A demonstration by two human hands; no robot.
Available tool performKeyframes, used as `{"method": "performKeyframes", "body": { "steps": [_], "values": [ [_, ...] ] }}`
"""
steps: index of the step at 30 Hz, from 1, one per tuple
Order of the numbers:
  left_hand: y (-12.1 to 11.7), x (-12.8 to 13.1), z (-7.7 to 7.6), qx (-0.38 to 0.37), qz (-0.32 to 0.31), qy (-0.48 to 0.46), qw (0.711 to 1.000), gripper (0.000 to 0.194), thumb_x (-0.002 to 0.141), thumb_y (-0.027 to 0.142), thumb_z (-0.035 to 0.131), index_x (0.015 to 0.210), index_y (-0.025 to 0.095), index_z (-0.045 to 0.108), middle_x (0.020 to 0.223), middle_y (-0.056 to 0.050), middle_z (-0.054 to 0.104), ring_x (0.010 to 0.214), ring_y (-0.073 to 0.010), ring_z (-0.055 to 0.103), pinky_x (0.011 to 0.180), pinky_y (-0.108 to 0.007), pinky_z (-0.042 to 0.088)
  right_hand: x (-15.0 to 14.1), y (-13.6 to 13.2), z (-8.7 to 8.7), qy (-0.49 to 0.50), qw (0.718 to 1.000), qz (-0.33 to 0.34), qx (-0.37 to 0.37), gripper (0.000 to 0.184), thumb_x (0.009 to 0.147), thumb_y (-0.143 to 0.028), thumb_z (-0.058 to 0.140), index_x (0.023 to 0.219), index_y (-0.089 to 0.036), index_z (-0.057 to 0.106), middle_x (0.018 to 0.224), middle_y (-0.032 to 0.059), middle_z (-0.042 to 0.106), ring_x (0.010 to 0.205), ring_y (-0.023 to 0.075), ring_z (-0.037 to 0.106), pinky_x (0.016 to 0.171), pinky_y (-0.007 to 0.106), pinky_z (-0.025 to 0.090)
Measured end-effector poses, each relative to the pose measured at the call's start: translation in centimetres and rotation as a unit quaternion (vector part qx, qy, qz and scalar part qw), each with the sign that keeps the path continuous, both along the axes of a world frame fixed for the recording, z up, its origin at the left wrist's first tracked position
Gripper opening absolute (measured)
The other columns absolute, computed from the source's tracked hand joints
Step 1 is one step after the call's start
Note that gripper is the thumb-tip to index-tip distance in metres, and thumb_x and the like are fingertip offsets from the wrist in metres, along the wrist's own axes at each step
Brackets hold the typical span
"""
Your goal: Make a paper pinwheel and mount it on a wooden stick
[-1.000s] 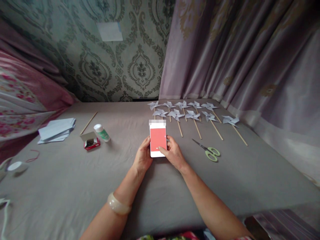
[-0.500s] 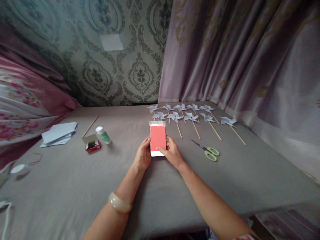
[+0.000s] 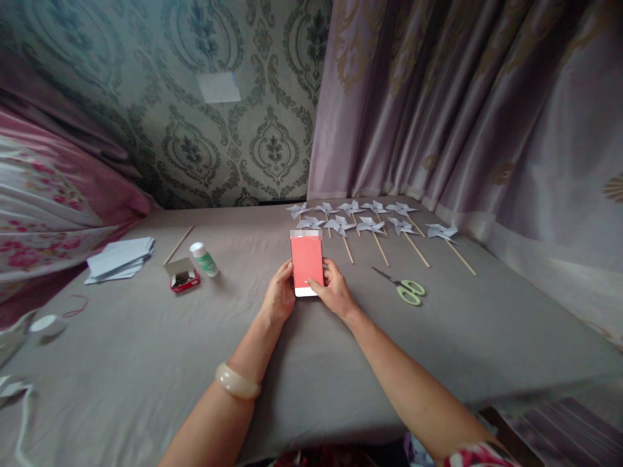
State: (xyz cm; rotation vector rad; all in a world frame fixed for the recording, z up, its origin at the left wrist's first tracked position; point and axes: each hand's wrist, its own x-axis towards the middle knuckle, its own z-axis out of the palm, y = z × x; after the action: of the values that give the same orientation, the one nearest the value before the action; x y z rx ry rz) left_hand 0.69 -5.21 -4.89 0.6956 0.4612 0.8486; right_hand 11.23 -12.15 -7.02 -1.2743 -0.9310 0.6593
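A white smartphone with a red screen is held upright between both hands over the grey cloth. My left hand grips its left edge, fingers behind it. Closed round the right edge is my right hand, its thumb lying over the lower part of the screen. Beyond the phone lie two rows of white paper pinwheels on wooden sticks. Green-handled scissors rest to the right of my right hand, blades pointing away to the left.
On the left are a stack of white paper, a wooden stick, a glue stick and an open red box of small items. Farther left sit a white round object and a white cable. Curtains hang at the right.
My view has shifted slightly, so things on the cloth appear a little displaced. Both hands keep hold of the phone, and its screen stays red.
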Motion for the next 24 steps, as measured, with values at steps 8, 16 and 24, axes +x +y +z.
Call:
{"method": "performKeyframes", "body": {
  "steps": [8, 16, 24],
  "values": [
    [0.2, 0.2, -0.1, 0.006, 0.005, -0.003, 1.000, 0.019, 0.073, 0.021, 0.068, 0.090, 0.014, 0.067, 0.082, -0.004, 0.072, 0.081, -0.0191, 0.067, 0.079, -0.030, 0.050, -0.1, 0.1, 0.1, -0.011, 1.000, -0.012, 0.000, 0.050, 0.067, -0.022, 0.067, 0.112, -0.022, 0.046, 0.090, 0.0032, 0.073, 0.078, 0.0193, 0.070, 0.073, 0.032, 0.054],
    [0.2, 0.3, 0.0, 0.010, -0.012, -0.002, 1.000, 0.019, 0.073, 0.022, 0.068, 0.090, 0.013, 0.067, 0.084, -0.006, 0.072, 0.083, -0.0208, 0.067, 0.080, -0.031, 0.050, 0.5, 0.3, -0.2, 0.019, 1.000, 0.015, -0.003, 0.051, 0.065, -0.023, 0.070, 0.110, -0.023, 0.046, 0.085, 0.0002, 0.072, 0.074, 0.0174, 0.070, 0.070, 0.031, 0.054],
    [0.3, 0.3, 0.0, -0.009, -0.013, 0.002, 1.000, 0.016, 0.076, 0.019, 0.061, 0.089, 0.013, 0.068, 0.083, -0.006, 0.073, 0.084, -0.0215, 0.068, 0.081, -0.033, 0.051, 0.9, 0.6, -0.4, 0.021, 0.999, 0.024, -0.003, 0.052, 0.064, -0.024, 0.071, 0.109, -0.023, 0.046, 0.082, -0.0008, 0.072, 0.074, 0.0173, 0.070, 0.069, 0.031, 0.055]
  ]
}}
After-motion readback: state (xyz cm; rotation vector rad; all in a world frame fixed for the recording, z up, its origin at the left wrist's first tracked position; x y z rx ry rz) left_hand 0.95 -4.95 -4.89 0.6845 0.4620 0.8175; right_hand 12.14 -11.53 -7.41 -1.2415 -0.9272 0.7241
